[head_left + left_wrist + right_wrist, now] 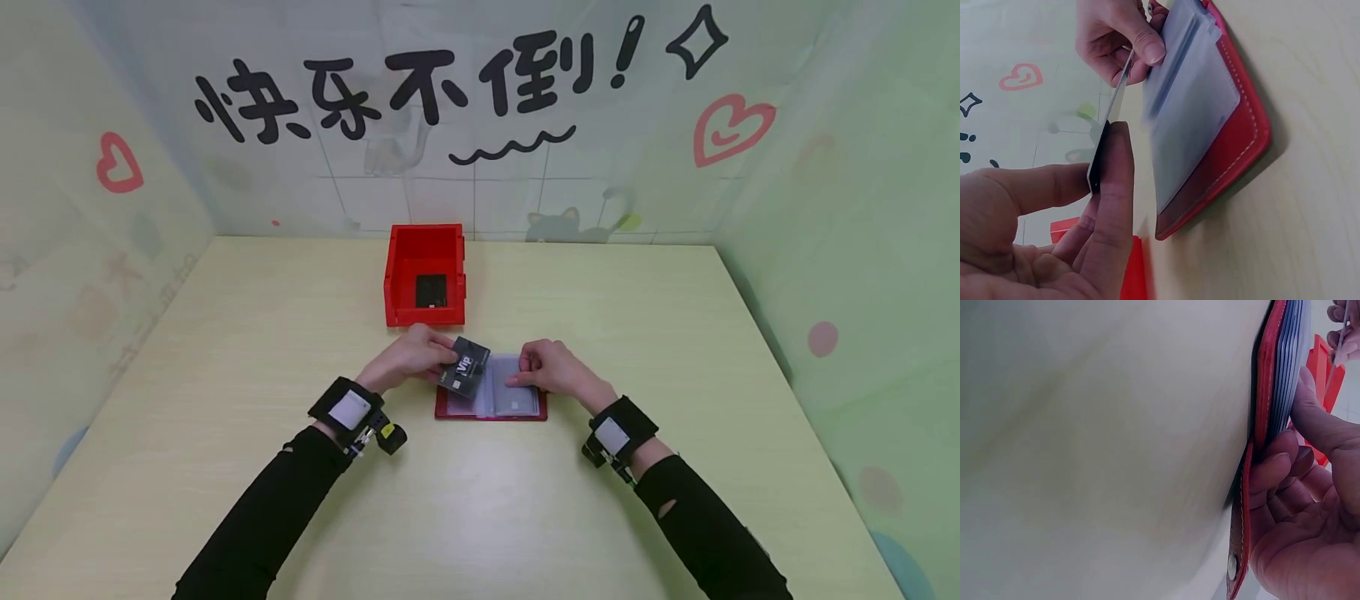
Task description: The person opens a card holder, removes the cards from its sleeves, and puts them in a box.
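Observation:
Between thumb and fingers my left hand (pixel 411 357) pinches a black card (pixel 467 367) printed "VIP", tilted above the left page of an open card holder. This card holder (pixel 1254 134) has a red stitched cover and clear plastic sleeves (pixel 1288 369), and lies open on the table. The left wrist view shows the card (pixel 1099 150) nearly edge-on, apart from the sleeves. At the right side of the holder, my right hand (pixel 555 371) grips the stack of sleeves, thumb on top and fingers curled at the edge. A strap (pixel 1240 531) with a metal snap sticks out beside those fingers.
A red plastic bin (pixel 424 317) stands just beyond the left hand, with a dark card (pixel 431 292) lying inside. The pale wooden table (pixel 480 517) is bordered by printed cloth walls at the back and both sides.

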Demonstrator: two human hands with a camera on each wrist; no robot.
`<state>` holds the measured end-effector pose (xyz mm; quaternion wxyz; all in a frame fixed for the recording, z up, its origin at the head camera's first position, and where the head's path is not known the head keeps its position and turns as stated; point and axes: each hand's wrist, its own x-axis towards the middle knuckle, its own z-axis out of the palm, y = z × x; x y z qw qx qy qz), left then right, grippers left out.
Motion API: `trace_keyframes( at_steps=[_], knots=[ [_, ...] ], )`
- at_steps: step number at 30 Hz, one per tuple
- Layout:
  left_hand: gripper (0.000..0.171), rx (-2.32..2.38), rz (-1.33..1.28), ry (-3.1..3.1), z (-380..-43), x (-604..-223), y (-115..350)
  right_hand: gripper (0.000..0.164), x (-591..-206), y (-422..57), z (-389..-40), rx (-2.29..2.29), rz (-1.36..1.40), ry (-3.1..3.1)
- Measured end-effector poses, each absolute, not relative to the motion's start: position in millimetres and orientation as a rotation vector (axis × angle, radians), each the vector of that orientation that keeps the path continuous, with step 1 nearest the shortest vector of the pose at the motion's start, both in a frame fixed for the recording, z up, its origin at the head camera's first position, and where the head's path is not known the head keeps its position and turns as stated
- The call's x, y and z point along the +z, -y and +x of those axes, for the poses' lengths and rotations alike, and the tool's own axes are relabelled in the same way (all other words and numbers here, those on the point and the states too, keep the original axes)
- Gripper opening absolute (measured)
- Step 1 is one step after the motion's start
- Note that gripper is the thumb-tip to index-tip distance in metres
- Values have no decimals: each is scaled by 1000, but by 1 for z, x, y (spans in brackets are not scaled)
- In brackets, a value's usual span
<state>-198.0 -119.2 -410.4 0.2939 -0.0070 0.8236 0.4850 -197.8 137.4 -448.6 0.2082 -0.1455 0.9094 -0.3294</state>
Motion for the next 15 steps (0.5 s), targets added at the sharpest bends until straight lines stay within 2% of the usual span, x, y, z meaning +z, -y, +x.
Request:
trace_keyframes(
  at_steps=[15],
  knots=[
    [52, 1509, -162, -2357, -220, -401, 140, 31, -451, -140, -197, -962, -394, -2511]
  ],
)
